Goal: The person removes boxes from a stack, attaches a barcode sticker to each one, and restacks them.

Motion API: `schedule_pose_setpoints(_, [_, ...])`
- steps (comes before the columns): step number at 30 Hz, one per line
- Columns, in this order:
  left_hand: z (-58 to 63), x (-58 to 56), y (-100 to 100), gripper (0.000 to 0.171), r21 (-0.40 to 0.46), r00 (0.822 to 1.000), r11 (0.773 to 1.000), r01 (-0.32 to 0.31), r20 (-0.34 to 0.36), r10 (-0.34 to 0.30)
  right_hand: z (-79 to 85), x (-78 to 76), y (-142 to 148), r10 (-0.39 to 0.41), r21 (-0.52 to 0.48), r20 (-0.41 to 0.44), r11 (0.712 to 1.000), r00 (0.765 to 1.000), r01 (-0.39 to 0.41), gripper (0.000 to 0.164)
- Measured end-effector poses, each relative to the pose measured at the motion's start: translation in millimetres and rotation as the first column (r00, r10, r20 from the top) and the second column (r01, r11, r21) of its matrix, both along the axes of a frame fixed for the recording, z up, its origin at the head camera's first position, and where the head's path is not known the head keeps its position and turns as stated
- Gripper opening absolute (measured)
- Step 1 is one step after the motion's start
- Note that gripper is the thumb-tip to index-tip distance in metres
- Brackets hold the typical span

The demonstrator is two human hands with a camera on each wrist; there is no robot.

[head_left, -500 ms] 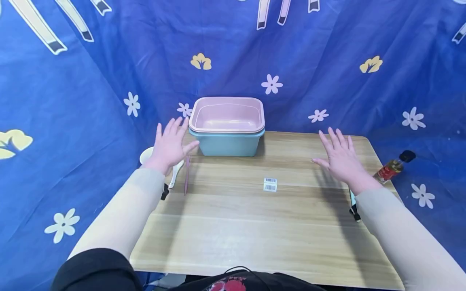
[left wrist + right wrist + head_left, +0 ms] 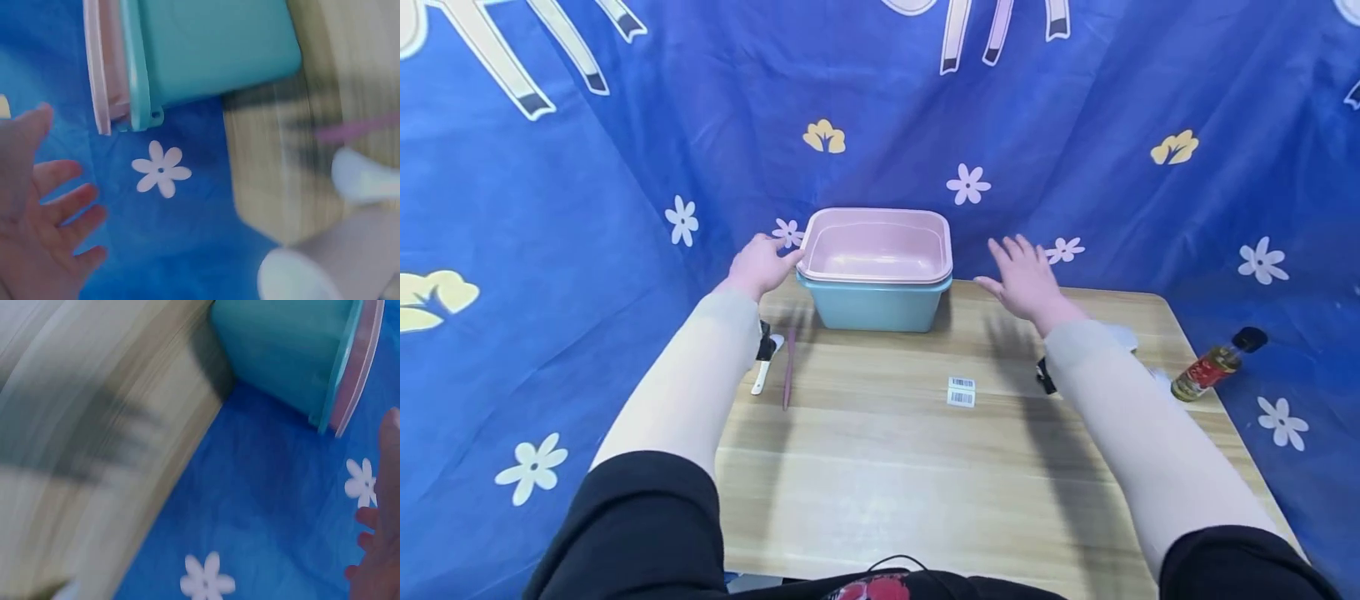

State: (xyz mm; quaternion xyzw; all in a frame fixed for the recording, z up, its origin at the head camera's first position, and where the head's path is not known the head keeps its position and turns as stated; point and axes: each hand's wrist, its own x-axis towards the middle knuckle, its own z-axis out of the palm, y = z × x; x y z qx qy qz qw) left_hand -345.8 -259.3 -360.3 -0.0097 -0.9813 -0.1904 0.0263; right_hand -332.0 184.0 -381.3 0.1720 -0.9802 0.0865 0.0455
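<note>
wooden tabletop point(image 2: 887, 483), pink tub point(image 2: 880, 250) nested in teal tub point(image 2: 876, 308) at back edge
left hand point(image 2: 762, 265) and right hand point(image 2: 1028, 283) are held loosely spread, gaps left at both tub sides.

Free gap between right grip point(image 2: 1027, 283) and stacked tubs point(image 2: 880, 307)

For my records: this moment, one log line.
left hand: empty; right hand: empty; pink rectangular plastic basin: between them, in teal rectangular plastic tub
</note>
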Motion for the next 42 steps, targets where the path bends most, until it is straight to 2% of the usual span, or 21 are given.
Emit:
schedule_pose_setpoints(2, [-5.8,-0.7,3,0.061,0.107,0.998,0.992,-0.065,0.032,0.061,-6.0,-3.4,-16,-0.026,-0.064,0.051,0.998,0.998,0.029,0.075])
schedule_pose_setpoints(4, [-12.4,-0.7,6,0.05,0.214,0.991,0.968,-0.129,0.06,0.119,-12.0,-5.5,-29,-0.061,-0.177,0.112,0.981,0.992,0.081,0.067])
schedule_pose_setpoints(5, [-15.1,-0.5,8,0.046,0.258,0.988,0.954,-0.154,0.069,0.141,-14.6,-6.2,-35,-0.077,-0.251,0.145,0.961,0.986,0.112,0.062])
schedule_pose_setpoints(6, [-17.5,-0.1,9,0.043,0.302,0.984,0.936,-0.179,0.075,0.164,-16.4,-6.7,-41,-0.086,-0.339,0.184,0.93,0.979,0.145,0.057])
schedule_pose_setpoints(8, [-21.0,0.8,13,0.038,0.394,0.977,0.894,-0.214,0.082,0.198,-18.2,-6.7,-50,-0.083,-0.514,0.271,0.83,0.959,0.217,0.047])
schedule_pose_setpoints(9, [-22.2,1.0,15,0.036,0.443,0.973,0.867,-0.228,0.088,0.211,-18.3,-6.5,-55,-0.07,-0.599,0.324,0.757,0.943,0.262,0.043])
schedule_pose_setpoints(11, [-23.7,-0.3,19,0.035,0.531,0.963,0.805,-0.266,0.115,0.243,-16.8,-5.2,-62,-0.03,-0.722,0.431,0.589,0.902,0.365,0.037])
schedule_pose_setpoints(13, [-25.2,-2.4,22,0.033,0.605,0.95,0.734,-0.309,0.156,0.27,-16.3,-4.7,-67,0.006,-0.775,0.513,0.434,0.858,0.46,0.034])
schedule_pose_setpoints(14, [-25.8,-3.6,24,0.033,0.638,0.943,0.696,-0.33,0.182,0.28,-16.2,-4.7,-69,0.017,-0.782,0.543,0.374,0.84,0.498,0.034])
schedule_pose_setpoints(15, [-26.2,-4.6,26,0.032,0.661,0.933,0.661,-0.356,0.21,0.292,-16.1,-4.9,-70,0.03,-0.788,0.565,0.318,0.825,0.528,0.033])
schedule_pose_setpoints(16, [-26.4,-5.4,28,0.031,0.675,0.923,0.632,-0.381,0.235,0.305,-16.1,-5.1,-72,0.04,-0.791,0.575,0.282,0.817,0.543,0.033])
schedule_pose_setpoints(18, [-26.5,-5.3,31,0.03,0.699,0.908,0.584,-0.413,0.273,0.316,-16.8,-6.3,-74,0.056,-0.798,0.581,0.233,0.812,0.556,0.033])
schedule_pose_setpoints(19, [-26.7,-5.3,31,0.03,0.705,0.904,0.568,-0.424,0.288,0.317,-16.5,-6.7,-75,0.062,-0.8,0.583,0.215,0.81,0.56,0.032])
schedule_pose_setpoints(21, [-27.0,-5.4,33,0.03,0.705,0.896,0.556,-0.441,0.304,0.324,-16.2,-7.5,-76,0.074,-0.803,0.585,0.192,0.808,0.564,0.032])
schedule_pose_setpoints(26, [-28.3,-6.6,32,0.027,0.687,0.888,0.567,-0.455,0.299,0.35,-15.3,-9.8,-76,0.079,-0.791,0.602,0.192,0.794,0.581,0.032])
schedule_pose_setpoints(29, [-27.2,-7.7,31,0.027,0.686,0.89,0.575,-0.445,0.271,0.366,-12.2,-10.9,-77,0.077,-0.794,0.6,0.181,0.796,0.581,0.032])
schedule_pose_setpoints(32, [-24.7,-8.7,30,0.028,0.701,0.896,0.571,-0.426,0.243,0.371,-6.6,-11.6,-78,0.066,-0.803,0.587,0.172,0.807,0.57,0.032])
schedule_pose_setpoints(37, [-15.9,-7.4,29,0.024,0.736,0.901,0.546,-0.4,0.209,0.38,4.5,-11.6,-81,0.036,-0.812,0.575,0.145,0.818,0.565,0.021])
schedule_pose_setpoints(42, [1.4,-3.9,30,0.012,0.782,0.912,0.52,-0.343,0.146,0.383,17.4,-12.4,-83,0.006,-0.831,0.548,0.111,0.836,0.544,0.007])
